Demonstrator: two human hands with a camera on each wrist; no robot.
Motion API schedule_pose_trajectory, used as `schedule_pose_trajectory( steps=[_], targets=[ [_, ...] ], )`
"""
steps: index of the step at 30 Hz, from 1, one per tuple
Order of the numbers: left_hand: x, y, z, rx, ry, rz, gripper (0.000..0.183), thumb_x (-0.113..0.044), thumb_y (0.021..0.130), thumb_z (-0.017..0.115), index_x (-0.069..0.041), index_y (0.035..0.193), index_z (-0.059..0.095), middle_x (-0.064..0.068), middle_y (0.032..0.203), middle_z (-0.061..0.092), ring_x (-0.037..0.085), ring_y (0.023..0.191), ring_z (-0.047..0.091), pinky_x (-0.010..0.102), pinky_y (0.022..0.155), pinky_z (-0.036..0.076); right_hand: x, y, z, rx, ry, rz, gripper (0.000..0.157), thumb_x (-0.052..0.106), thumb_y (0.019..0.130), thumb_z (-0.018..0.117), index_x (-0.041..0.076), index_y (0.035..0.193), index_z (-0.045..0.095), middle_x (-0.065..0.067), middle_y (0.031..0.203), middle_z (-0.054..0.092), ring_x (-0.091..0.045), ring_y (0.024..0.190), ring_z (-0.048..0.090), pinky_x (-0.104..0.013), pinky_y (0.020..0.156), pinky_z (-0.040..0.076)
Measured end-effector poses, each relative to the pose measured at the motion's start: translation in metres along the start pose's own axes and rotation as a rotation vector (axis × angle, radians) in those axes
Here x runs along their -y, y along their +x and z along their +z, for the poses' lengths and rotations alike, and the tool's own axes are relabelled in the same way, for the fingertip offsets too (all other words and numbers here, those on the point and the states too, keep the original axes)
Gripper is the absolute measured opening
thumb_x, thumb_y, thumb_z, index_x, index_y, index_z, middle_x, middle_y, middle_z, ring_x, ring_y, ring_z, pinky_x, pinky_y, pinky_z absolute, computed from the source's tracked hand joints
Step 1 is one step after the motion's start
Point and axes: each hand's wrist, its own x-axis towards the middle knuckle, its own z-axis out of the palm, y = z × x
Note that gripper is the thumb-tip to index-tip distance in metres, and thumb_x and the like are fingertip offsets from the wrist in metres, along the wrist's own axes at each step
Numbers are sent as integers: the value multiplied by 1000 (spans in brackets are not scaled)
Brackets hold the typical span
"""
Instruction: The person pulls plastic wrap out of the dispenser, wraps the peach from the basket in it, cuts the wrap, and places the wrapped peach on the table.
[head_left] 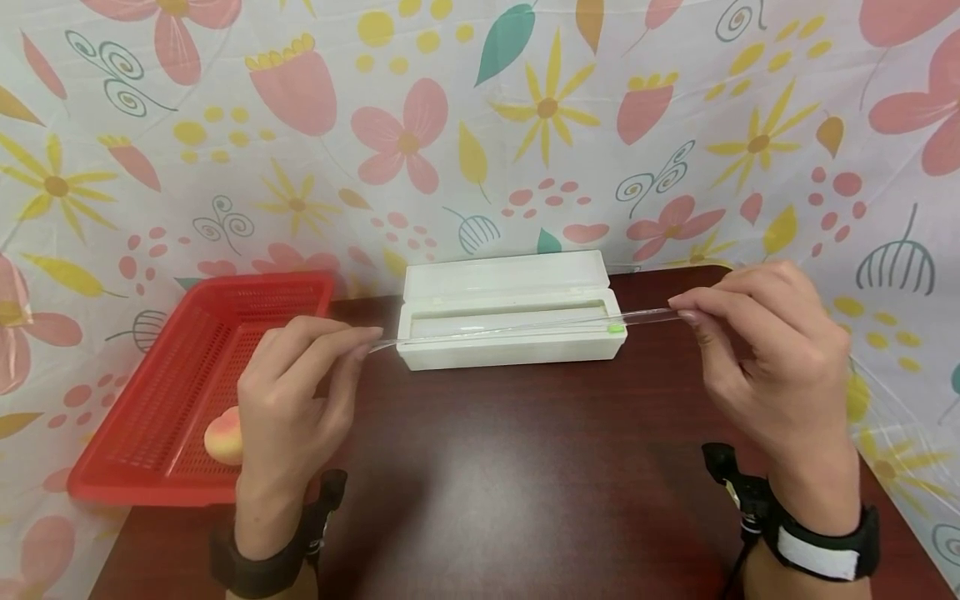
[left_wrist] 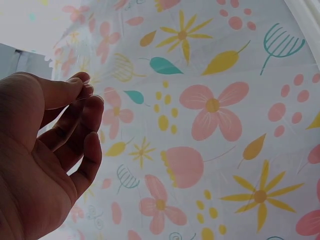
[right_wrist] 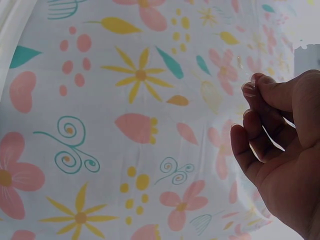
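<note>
A strip of clear cling film [head_left: 651, 316] stretches taut between both hands, passing in front of a white dispenser box [head_left: 510, 354] in the head view. At its left end, my left hand [head_left: 296, 392] pinches the film between thumb and index finger. My right hand [head_left: 780, 358] pinches the other end the same way. The box lid [head_left: 506, 279] stands raised at the back, and a small green slider [head_left: 615, 328] sits at the box's front right corner. Each wrist view shows thumb and fingertip together, the other fingers loosely bent; the film is barely visible there.
A red plastic basket [head_left: 322, 292] stands on the left of the dark wooden table [head_left: 510, 467]. Inside it lies a peach [head_left: 225, 437], partly hidden by my left hand. A flower-patterned sheet [head_left: 480, 125] hangs behind the table and around its sides.
</note>
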Motion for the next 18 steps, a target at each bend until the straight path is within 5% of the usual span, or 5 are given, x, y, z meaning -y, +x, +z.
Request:
schedule_pose_trajectory(
  steps=[18],
  targets=[
    [-5, 1, -3, -25, -18, 7, 11, -5, 90, 79, -7, 99, 84, 9, 85, 73, 30, 73, 63, 34, 69, 43, 5, 3, -3, -33, 21, -11, 33, 20, 100, 75, -6, 79, 77, -22, 71, 61, -40, 72, 49, -21, 88, 39]
  ],
)
